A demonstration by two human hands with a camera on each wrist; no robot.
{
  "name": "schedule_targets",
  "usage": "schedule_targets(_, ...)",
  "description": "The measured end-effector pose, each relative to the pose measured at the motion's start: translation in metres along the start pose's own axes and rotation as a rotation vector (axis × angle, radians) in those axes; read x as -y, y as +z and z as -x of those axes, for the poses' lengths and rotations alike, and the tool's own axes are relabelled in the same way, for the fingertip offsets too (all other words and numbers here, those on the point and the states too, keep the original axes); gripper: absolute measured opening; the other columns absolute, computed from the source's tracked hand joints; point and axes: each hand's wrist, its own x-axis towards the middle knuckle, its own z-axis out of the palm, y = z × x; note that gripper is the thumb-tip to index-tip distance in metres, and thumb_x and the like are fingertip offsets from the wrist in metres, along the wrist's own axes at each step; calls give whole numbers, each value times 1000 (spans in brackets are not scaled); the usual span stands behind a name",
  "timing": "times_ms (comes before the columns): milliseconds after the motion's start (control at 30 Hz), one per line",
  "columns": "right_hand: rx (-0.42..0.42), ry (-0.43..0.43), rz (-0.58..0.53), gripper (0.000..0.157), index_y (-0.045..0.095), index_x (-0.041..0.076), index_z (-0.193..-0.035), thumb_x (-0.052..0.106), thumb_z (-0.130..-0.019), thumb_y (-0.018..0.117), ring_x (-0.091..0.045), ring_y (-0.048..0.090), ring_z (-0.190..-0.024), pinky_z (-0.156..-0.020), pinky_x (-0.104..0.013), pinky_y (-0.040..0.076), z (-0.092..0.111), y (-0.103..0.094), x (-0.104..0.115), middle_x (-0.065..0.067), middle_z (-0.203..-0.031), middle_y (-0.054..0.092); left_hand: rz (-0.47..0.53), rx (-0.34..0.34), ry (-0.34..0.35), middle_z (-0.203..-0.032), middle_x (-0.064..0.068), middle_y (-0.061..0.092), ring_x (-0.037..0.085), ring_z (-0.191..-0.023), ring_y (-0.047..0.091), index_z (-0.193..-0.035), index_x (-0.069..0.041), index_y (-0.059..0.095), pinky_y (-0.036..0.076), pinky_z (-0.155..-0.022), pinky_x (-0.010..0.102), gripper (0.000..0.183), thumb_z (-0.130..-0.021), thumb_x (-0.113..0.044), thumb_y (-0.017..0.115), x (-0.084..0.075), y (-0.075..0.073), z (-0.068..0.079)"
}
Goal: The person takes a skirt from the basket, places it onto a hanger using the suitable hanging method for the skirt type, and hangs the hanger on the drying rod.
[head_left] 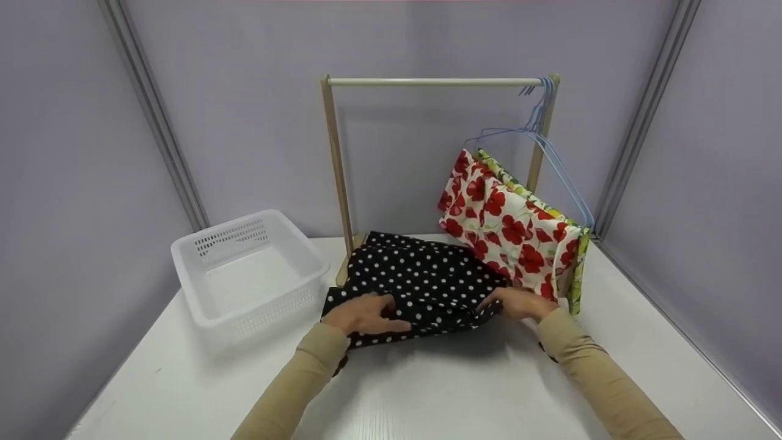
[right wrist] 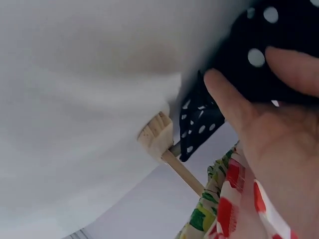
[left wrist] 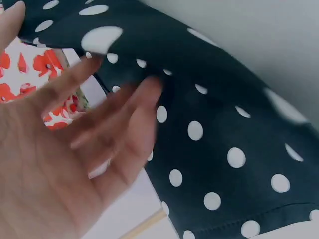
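Observation:
A black cloth with white polka dots point(head_left: 421, 269) lies spread and rumpled across the table, under the rack. My left hand point(head_left: 366, 315) is over its near left part, fingers extended and apart. In the left wrist view the fingertips lie against a fold of the cloth point(left wrist: 219, 144). At the near right edge my right hand point(head_left: 516, 302) touches the cloth, its fingers fairly straight. The right wrist view shows the thumb and a finger apart on the dotted fabric point(right wrist: 239, 64); the other fingers are hidden.
A wooden clothes rack point(head_left: 336, 159) stands behind. On its right end, blue hangers point(head_left: 571, 183) carry a red-flowered white cloth point(head_left: 513, 226) and a yellow-green patterned cloth point(head_left: 577, 287), close to my right hand. A white plastic basket point(head_left: 256, 318) sits at the left.

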Motion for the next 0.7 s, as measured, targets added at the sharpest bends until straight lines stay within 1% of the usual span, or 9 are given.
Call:
schedule_targets(33, -17, 5, 0, 56, 67, 13, -108, -19, -69, 44, -24, 54, -99, -79, -34, 44, 0, 1, 0, -8, -112, 60, 27, -5, -21, -124, 4, 49, 25, -105, 50, -128, -22, 48, 45, -80, 45, 82, -68, -78, 47, 1, 0, 0)
schedule_targets(100, -55, 22, 1, 52, 67, 10, -108, -19, -71, 45, -28, 55, -102, -83, -41, 45, 0, 4, -1, -10, -111, 61, 51, -18, -89, -133, 7, 42, 29, -113, 45, -131, -21, 45, 42, -85, 49, 79, -72, -72, 51, 3, -1, 1)
schedule_targets(167, -95, 25, -1, 47, 67, 5, -106, -18, -72, 45, -32, 55, -104, -85, -44, 45, -1, 6, -2, -12, -109, 62, 67, -20, -161, -139, 11, 34, 34, -119, 40, -133, -19, 44, 38, -88, 54, 72, -75, -60, 59, 4, -1, 1)
schedule_targets(233, -136, 17, 1, 40, 67, 1, -103, -17, -75, 46, -34, 56, -100, -83, -44, 46, -3, 8, -3, -15, -105, 63, 53, -25, -223, -142, 14, 30, 37, -124, 34, -134, -18, 43, 33, -92, 58, 69, -77, -49, 65, 4, 0, 1)
schedule_targets(300, -168, 37, -14, 35, 67, -1, -101, -15, -78, 46, -34, 57, -99, -82, -44, 46, -4, 10, -3, -15, -102, 64, 27, -25, -248, -143, 16, 28, 38, -126, 30, -135, -17, 43, 29, -93, 60, 67, -78, -43, 66, 3, 2, -1)
schedule_targets(433, -197, 54, -49, 30, 66, -2, -102, -13, -83, 45, -34, 56, -99, -84, -45, 44, -3, 12, -7, -15, -102, 63, 15, -7, -257, -145, 15, 25, 37, -129, 25, -139, -21, 36, 26, -96, 60, 68, -81, -41, 64, 0, 5, -4)
schedule_targets(533, -166, 26, -53, 34, 64, 0, -109, -12, -82, 49, -35, 52, -106, -90, -47, 39, 1, 12, -10, -16, -110, 61, -13, -25, -247, -144, 16, 27, 37, -129, 25, -140, -21, 34, 25, -95, 61, 67, -82, -40, 62, -1, 6, -4)
schedule_targets(633, -79, 17, 10, 41, 58, 9, -122, -7, -84, 53, -36, 44, -116, -96, -51, 32, 9, 9, -11, -15, -123, 54, -39, -52, -235, -140, 16, 33, 37, -128, 27, -138, -19, 37, 28, -94, 61, 64, -83, -38, 62, -1, 6, -2)
schedule_targets(700, -9, 24, 74, 49, 52, 14, -129, -8, -85, 51, -37, 37, -122, -99, -53, 27, 14, 7, -11, -14, -130, 47, -31, -72, -239, -136, 14, 39, 35, -123, 35, -137, -19, 39, 32, -93, 57, 61, -83, -36, 62, -3, 4, 1)
